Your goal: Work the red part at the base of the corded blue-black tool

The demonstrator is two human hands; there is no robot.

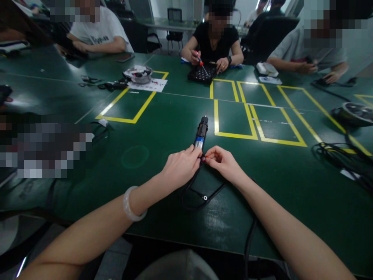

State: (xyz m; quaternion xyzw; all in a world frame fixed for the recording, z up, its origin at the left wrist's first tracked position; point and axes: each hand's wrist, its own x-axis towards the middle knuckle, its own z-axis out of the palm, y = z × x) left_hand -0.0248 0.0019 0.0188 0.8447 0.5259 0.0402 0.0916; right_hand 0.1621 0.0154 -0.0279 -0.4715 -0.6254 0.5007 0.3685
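Observation:
An electric screwdriver (202,133) with a black nose, a blue band and a bare metal section points away from me above the green table (163,217). My left hand (182,165) is closed around its rear part, which the fingers hide. Right beside it, my right hand (220,161) pinches at a small red-orange piece (204,158) at the screwdriver's back end; I cannot make out exactly what this piece is. A black cord (189,204) loops on the table below my hands, with a small metal ring (205,198) on it.
Yellow tape outlines (236,135) mark the table ahead. A metal bowl (141,76) stands on paper at the far left-centre. Across the table, a person holds a red screwdriver (200,60) over a black tray (201,74). Coiled black cables (344,155) lie at right.

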